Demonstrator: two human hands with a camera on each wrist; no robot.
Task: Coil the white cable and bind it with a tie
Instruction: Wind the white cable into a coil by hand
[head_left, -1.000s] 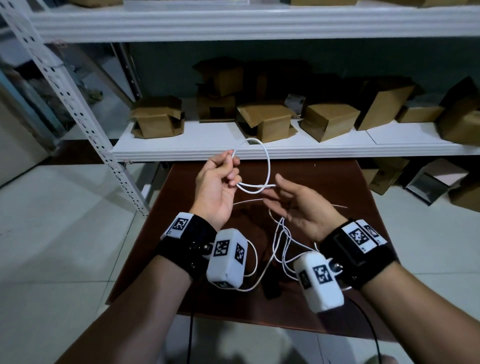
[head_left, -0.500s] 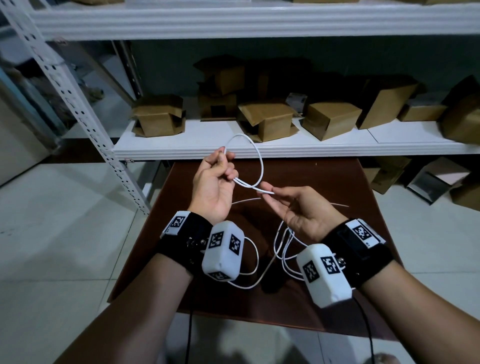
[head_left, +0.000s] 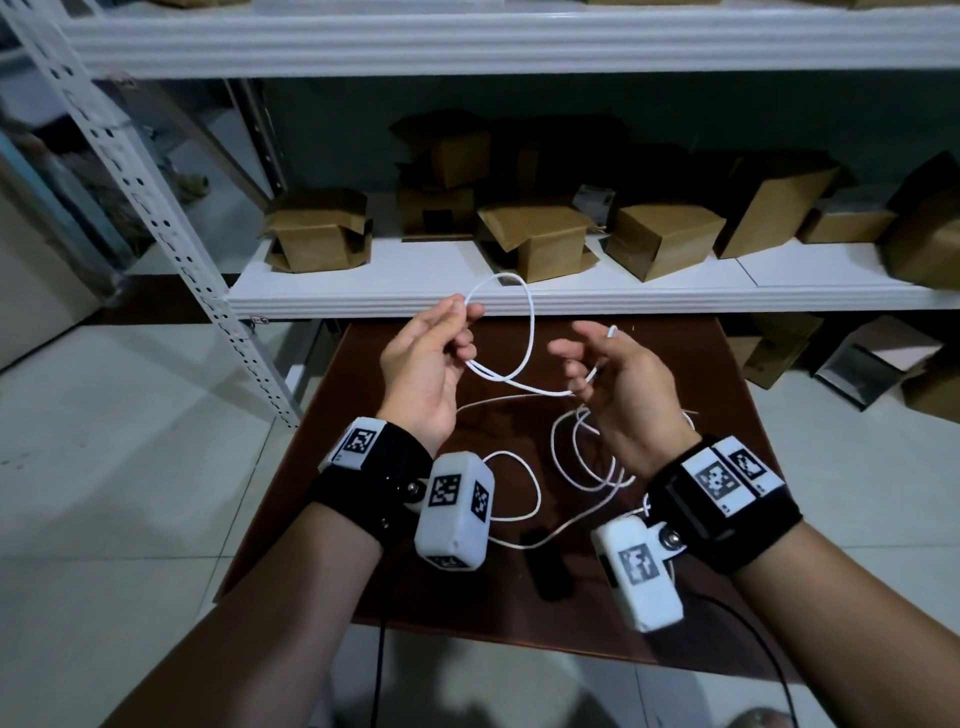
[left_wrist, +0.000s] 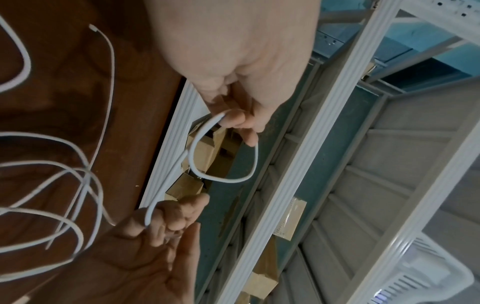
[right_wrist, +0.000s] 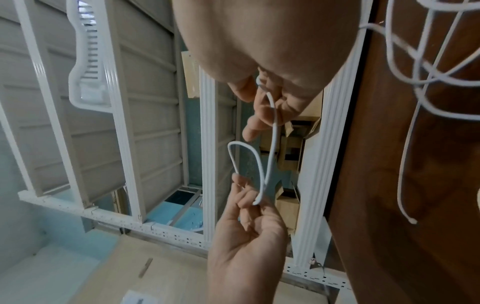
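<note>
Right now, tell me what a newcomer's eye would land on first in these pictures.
First, the white cable, drawn into a loop in mid-air between the two hands above the brown table: the left hand pinches one end of the loop, the right hand holds the other. The rest of the cable lies loose on the table. Behind, cardboard boxes crowd a white shelf.
</note>
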